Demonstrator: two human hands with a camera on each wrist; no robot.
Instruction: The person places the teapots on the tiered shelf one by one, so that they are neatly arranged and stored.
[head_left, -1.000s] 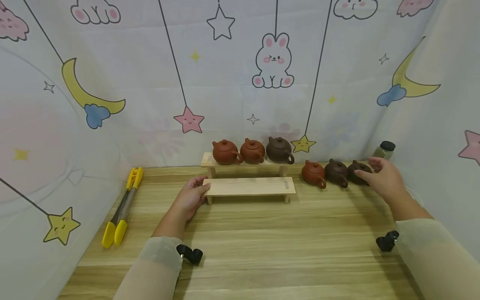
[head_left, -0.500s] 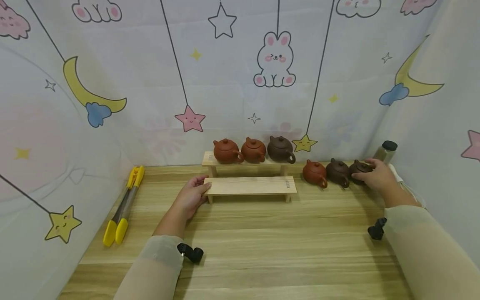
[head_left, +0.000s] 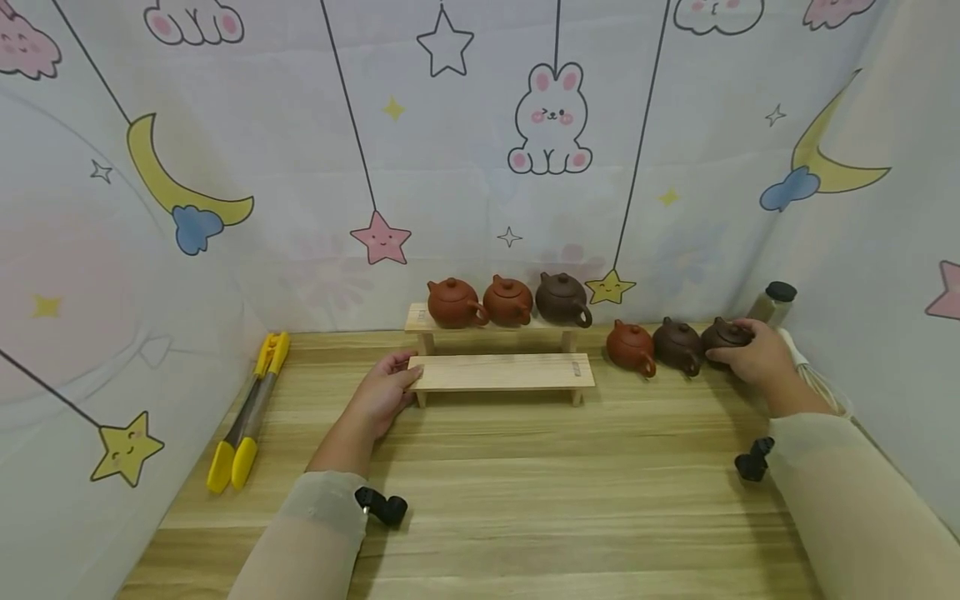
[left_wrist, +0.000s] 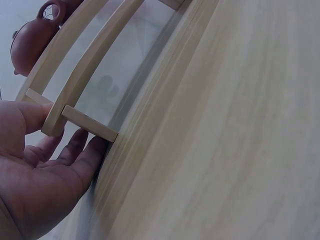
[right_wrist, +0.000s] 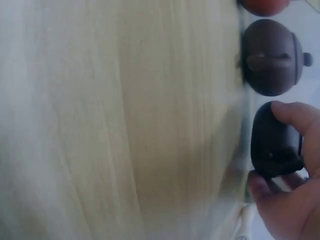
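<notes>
My right hand (head_left: 763, 367) grips a small dark brown teapot (head_left: 724, 334) at the right end of a row on the table. In the right wrist view that teapot (right_wrist: 272, 137) sits between thumb and fingers and looks slightly tilted; I cannot tell whether it touches the table. Beside it stand another dark teapot (head_left: 678, 345) and a reddish one (head_left: 630, 347). My left hand (head_left: 384, 393) holds the left end of the low wooden shelf (head_left: 498, 372). In the left wrist view, the thumb lies at the shelf's end (left_wrist: 60, 117), the fingers below by its leg.
Behind, a higher wooden shelf (head_left: 417, 318) bears two reddish teapots (head_left: 453, 303) and a dark one (head_left: 562, 297). Yellow-tipped tongs (head_left: 251, 408) lie at the left. A black-lidded jar (head_left: 774, 303) and a white cable (head_left: 813, 375) are at the right. A printed curtain (head_left: 300, 167) backs the table.
My right hand has closed round the rightmost dark teapot, which has shifted slightly to the right. My left hand keeps its place on the low shelf.
</notes>
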